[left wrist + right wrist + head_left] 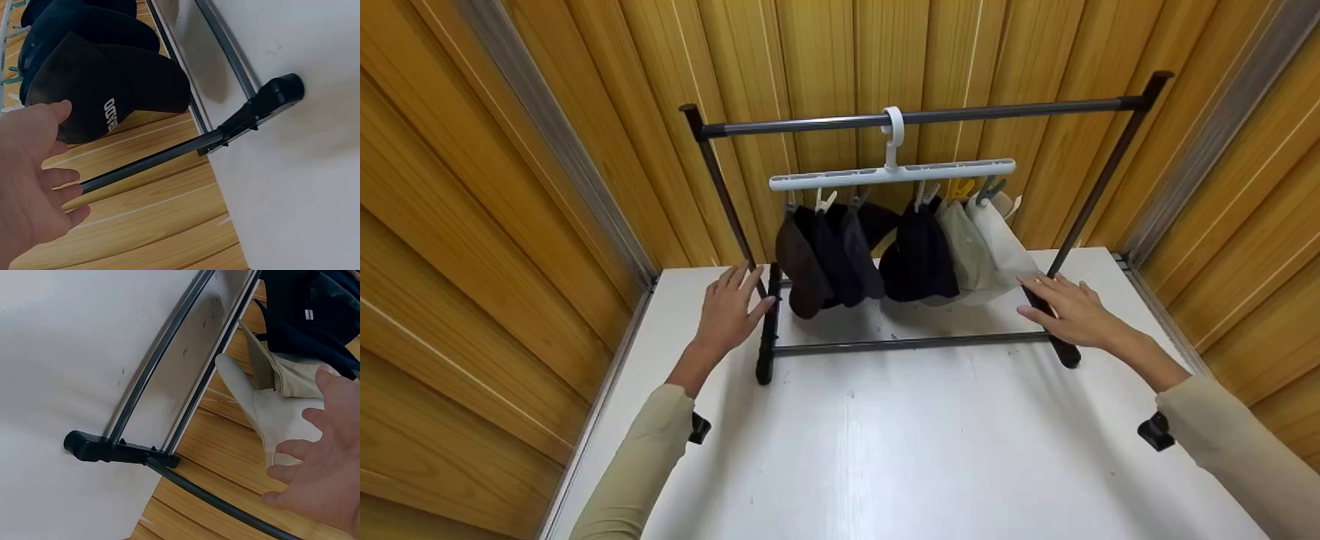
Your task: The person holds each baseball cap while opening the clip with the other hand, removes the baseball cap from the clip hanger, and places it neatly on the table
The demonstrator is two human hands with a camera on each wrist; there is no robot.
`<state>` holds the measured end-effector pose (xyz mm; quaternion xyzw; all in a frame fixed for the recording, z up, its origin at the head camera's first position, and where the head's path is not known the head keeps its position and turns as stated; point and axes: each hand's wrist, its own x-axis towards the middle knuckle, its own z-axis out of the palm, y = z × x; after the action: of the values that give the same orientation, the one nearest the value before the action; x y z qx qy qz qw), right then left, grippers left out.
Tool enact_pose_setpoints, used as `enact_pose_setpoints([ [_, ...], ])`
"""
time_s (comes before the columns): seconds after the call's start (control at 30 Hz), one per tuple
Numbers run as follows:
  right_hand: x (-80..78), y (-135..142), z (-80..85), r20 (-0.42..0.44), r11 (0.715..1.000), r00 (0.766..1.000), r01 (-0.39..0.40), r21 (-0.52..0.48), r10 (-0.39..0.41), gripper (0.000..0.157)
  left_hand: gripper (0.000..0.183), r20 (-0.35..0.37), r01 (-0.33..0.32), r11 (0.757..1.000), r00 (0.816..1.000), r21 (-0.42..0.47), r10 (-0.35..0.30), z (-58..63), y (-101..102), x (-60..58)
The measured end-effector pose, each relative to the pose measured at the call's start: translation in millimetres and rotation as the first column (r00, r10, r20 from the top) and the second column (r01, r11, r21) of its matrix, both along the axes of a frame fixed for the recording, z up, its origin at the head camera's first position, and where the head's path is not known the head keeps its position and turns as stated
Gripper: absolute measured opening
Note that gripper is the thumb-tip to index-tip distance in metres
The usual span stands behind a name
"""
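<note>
Several caps hang in a row by clothespins under a white clip hanger (pixel 840 178), hooked over a dark rack's top rail (pixel 1005 113). At the left end is a dark brown cap (pixel 801 264) with white lettering on its side in the left wrist view; at the right end, a white cap (pixel 997 236) beside a beige cap (pixel 966 251). My left hand (pixel 725 311) has its fingers extended beside the rack's left post, holding nothing. With fingers spread, my right hand (pixel 1072 309) is near the right post and the white cap. Whether either hand touches the rack cannot be told.
The rack's black feet (pixel 765 364) stand on a white table (pixel 885 442), joined by a low crossbar (pixel 911 343). Wood-patterned panels (pixel 817 52) enclose the back and both sides. Clothespins include a yellow clothespin (pixel 962 189).
</note>
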<state>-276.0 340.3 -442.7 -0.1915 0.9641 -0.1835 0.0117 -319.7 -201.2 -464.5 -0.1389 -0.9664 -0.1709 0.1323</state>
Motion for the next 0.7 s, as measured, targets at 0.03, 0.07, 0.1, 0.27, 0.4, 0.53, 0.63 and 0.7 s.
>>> enact_pose_setpoints([
  [0.03,-0.2,-2,1.0,-0.018,1.000,1.000,-0.009,-0.003,0.008,0.062,0.062,-0.005,-0.007,1.000,1.000,0.027,0.007,5.9,4,-5.1],
  [0.07,-0.8,-4,1.7,-0.036,1.000,0.999,-0.014,-0.003,0.014,0.061,0.062,-0.006,-0.014,0.998,1.000,0.067,0.014,12.3,8,-11.0],
  [0.1,-1.2,-6,2.7,-0.055,1.000,0.998,-0.020,-0.002,0.020,0.060,0.062,0.000,-0.017,0.992,1.000,0.127,0.017,18.9,12,-17.1],
  [0.27,3.5,-20,10.9,-0.094,1.000,0.996,-0.006,0.015,0.007,0.058,0.063,0.110,-0.038,0.872,0.994,0.489,-0.018,44.6,30,-45.0],
  [0.4,14.7,-32,20.6,-0.089,1.000,0.996,0.008,-0.011,-0.009,0.057,0.062,0.213,-0.080,0.708,0.972,0.702,-0.102,56.1,37,-63.5],
  [0.53,22.8,-43,28.5,-0.103,0.999,0.995,-0.012,-0.030,0.009,0.054,0.056,0.223,-0.053,0.572,0.947,0.819,-0.232,67.2,42,-77.0],
  [0.63,25.6,-53,31.8,-0.114,0.998,0.993,-0.037,-0.050,0.031,0.050,0.050,0.222,-0.038,0.536,0.933,0.843,-0.282,74.2,43,-78.6],
  [0.7,28.3,-63,34.1,-0.122,0.997,0.992,-0.048,-0.064,0.040,0.047,0.047,0.230,-0.040,0.542,0.930,0.840,-0.288,77.0,42,-76.4],
])
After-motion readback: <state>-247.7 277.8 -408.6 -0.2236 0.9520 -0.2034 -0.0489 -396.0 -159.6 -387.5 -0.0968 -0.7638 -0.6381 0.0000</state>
